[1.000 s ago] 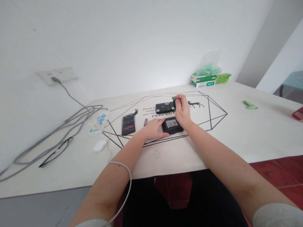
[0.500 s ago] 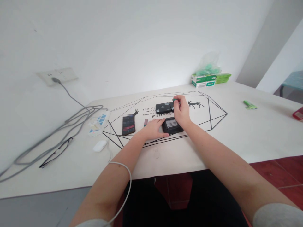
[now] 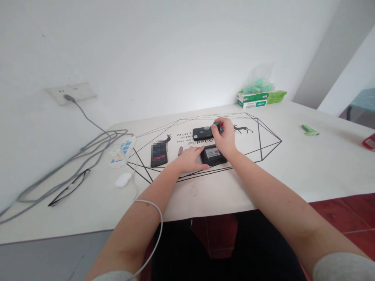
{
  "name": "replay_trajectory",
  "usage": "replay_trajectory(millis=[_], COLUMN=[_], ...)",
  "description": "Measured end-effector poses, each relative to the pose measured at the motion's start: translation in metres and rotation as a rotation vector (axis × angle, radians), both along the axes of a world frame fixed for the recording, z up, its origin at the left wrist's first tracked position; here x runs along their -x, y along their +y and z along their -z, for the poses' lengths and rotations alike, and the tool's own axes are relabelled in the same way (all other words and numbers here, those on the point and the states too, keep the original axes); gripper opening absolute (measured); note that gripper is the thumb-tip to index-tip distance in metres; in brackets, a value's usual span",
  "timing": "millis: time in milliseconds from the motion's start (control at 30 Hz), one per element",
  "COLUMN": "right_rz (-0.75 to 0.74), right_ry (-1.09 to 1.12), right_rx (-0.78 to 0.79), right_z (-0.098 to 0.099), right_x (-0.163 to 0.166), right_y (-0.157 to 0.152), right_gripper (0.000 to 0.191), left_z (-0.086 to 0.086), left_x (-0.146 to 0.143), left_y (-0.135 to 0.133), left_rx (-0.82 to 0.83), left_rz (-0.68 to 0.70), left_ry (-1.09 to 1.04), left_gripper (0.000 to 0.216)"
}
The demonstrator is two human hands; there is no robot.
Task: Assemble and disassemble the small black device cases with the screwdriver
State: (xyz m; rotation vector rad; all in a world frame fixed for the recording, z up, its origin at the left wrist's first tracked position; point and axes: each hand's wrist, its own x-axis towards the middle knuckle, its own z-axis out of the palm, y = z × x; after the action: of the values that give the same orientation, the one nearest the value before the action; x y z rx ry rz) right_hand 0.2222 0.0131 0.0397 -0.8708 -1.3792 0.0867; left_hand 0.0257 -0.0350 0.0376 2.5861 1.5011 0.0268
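Observation:
My left hand (image 3: 191, 159) lies on the table with thumb and fingers spread, at the left edge of a black device (image 3: 218, 159) with a pale label on its upward face. Just beyond, my right hand (image 3: 225, 137) pinches a small green piece (image 3: 216, 123); its exact kind is too small to make out. Under those fingers a dark part is mostly covered. Beside it sits a flat black box (image 3: 201, 133) with small stickers. Left of my left hand is a small pinkish-brown object (image 3: 180, 150).
A phone (image 3: 159, 153) and a white earphone case (image 3: 123, 180) lie to the left, with a power strip (image 3: 125, 150), glasses (image 3: 69, 188) and looped grey cable. A white cord crosses my left forearm. Green boxes (image 3: 252, 97) stand back right; a green wrapper (image 3: 309, 130) lies right.
My right hand has shifted slightly, and more of the green piece shows between its fingers. My left hand and the labelled black device stay in place.

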Motion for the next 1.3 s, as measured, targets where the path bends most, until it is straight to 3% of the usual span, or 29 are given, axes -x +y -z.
replay_trajectory(millis=[200, 433, 567, 833, 933, 1067, 1300], right_rz=[0.027, -0.108, -0.039, 0.008, -0.042, -0.118, 0.015], right_ry=[-0.032, 0.026, 0.0, -0.012, -0.002, 0.032, -0.028], right_rx=[-0.039, 0.039, -0.005, -0.021, -0.021, 0.039, -0.002], right_z=[0.0009, 0.0021, 0.0006, 0.0007, 0.0015, 0.0021, 0.0007], right_x=[0.0008, -0.0003, -0.0001, 0.0008, 0.0005, -0.0002, 0.0005], right_y=[-0.0006, 0.0003, 0.0009, 0.0007, 0.0, 0.0006, 0.0009], right_gripper=[0.021, 0.017, 0.01, 0.017, 0.013, 0.022, 0.016], left_z=[-0.0002, -0.0013, -0.0004, -0.0003, -0.0003, 0.0, -0.0023], left_x=[0.0002, -0.0009, -0.0005, 0.001, 0.0007, 0.0, -0.0009], left_y=[0.0001, -0.0009, -0.0005, -0.0003, -0.0003, -0.0001, -0.0018], left_rx=[-0.006, -0.006, 0.001, -0.001, -0.002, 0.0, 0.002], left_rz=[0.002, -0.002, -0.003, 0.007, -0.001, -0.002, -0.007], left_ry=[0.003, 0.007, 0.003, 0.003, -0.003, 0.001, 0.008], left_gripper=[0.11, 0.108, 0.109, 0.111, 0.11, 0.11, 0.11])
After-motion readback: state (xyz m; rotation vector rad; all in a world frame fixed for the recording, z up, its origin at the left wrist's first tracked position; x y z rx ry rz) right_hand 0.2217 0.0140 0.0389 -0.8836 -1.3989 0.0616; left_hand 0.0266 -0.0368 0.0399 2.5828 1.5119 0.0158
